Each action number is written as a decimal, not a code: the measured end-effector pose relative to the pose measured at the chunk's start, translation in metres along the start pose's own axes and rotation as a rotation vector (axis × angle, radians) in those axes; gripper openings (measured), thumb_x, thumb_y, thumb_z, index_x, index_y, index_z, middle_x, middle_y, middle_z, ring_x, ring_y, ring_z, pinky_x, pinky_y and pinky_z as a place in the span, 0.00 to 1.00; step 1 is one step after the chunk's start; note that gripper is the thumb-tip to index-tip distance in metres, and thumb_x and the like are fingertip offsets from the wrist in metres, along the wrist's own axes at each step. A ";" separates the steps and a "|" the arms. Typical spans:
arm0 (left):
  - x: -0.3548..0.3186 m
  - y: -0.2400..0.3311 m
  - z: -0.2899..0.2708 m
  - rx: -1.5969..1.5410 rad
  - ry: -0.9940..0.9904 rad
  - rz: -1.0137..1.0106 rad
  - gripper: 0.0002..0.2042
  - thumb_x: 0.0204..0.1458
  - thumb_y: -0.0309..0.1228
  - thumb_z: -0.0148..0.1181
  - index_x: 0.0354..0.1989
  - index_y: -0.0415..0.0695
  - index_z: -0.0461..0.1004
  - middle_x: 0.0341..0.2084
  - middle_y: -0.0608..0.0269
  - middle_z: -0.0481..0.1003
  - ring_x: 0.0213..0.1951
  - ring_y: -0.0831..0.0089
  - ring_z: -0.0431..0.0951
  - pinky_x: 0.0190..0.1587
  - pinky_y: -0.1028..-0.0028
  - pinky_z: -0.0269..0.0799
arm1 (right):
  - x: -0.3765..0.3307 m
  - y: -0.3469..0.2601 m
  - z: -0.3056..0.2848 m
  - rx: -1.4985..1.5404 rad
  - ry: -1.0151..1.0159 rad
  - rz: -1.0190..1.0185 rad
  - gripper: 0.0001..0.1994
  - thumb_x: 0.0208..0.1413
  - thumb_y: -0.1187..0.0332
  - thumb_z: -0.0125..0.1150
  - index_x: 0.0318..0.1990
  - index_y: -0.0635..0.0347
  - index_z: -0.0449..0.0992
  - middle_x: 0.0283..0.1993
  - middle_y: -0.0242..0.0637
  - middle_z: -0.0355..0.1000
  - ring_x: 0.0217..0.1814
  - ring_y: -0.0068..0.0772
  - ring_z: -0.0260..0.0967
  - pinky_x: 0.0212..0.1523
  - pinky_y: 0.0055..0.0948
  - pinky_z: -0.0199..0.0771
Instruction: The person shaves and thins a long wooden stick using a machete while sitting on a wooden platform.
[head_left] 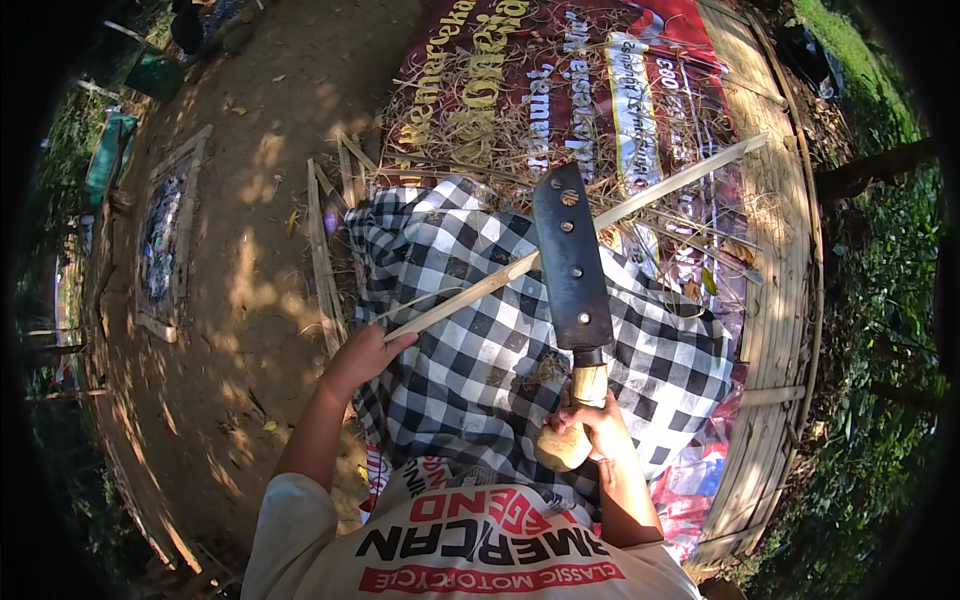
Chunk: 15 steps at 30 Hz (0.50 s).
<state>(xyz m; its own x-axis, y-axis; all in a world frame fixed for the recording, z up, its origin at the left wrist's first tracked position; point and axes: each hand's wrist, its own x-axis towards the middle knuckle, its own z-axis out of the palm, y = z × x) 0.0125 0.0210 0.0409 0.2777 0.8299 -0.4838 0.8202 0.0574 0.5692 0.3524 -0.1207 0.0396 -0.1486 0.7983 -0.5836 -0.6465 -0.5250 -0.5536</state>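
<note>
My left hand (365, 357) is closed round the near end of a long pale strip of split bamboo (465, 297). The strip slants up to the right, its far end over the banner. In my right hand (595, 425) is the wooden handle of a broad cleaver (573, 260), whose dark blade has several round holes along it and points away from me. The blade lies across the strip near its middle, hiding that part; whether it touches I cannot tell. Beneath both, a black-and-white checked cloth (460, 385) covers my lap.
A dark red printed banner (470, 60) strewn with thin shavings (480, 120) spreads ahead. Bamboo slats (770, 330) edge the right side, with greenery beyond. Split bamboo pieces (325, 255) lie left of the cloth, beside bare earth (260, 220). A framed panel (170, 230) lies farther left.
</note>
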 end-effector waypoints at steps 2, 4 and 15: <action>0.001 -0.001 0.004 0.063 0.050 0.031 0.28 0.54 0.51 0.58 0.28 0.29 0.75 0.18 0.38 0.72 0.24 0.46 0.75 0.30 0.60 0.69 | -0.003 0.016 0.001 -0.178 -0.066 0.123 0.13 0.38 0.83 0.59 0.35 0.69 0.70 0.27 0.41 0.71 0.25 0.35 0.72 0.35 0.35 0.76; 0.002 0.010 0.001 0.147 0.007 -0.087 0.30 0.53 0.54 0.57 0.26 0.29 0.75 0.18 0.38 0.71 0.24 0.45 0.75 0.30 0.60 0.69 | -0.008 0.018 0.013 -0.244 -0.131 0.195 0.08 0.40 0.80 0.62 0.31 0.68 0.73 0.26 0.40 0.72 0.27 0.30 0.72 0.32 0.28 0.71; 0.011 0.004 -0.001 0.022 -0.094 -0.247 0.29 0.51 0.55 0.60 0.20 0.34 0.73 0.13 0.54 0.71 0.15 0.67 0.71 0.22 0.66 0.67 | -0.009 0.023 0.011 -0.051 -0.068 0.075 0.10 0.37 0.84 0.56 0.32 0.70 0.72 0.24 0.42 0.71 0.25 0.34 0.72 0.33 0.31 0.75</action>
<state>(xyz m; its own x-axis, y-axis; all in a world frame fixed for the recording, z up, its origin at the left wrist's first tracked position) 0.0185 0.0307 0.0383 0.1120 0.7370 -0.6666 0.8795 0.2388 0.4118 0.3305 -0.1370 0.0390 -0.2462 0.7736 -0.5839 -0.5932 -0.5967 -0.5404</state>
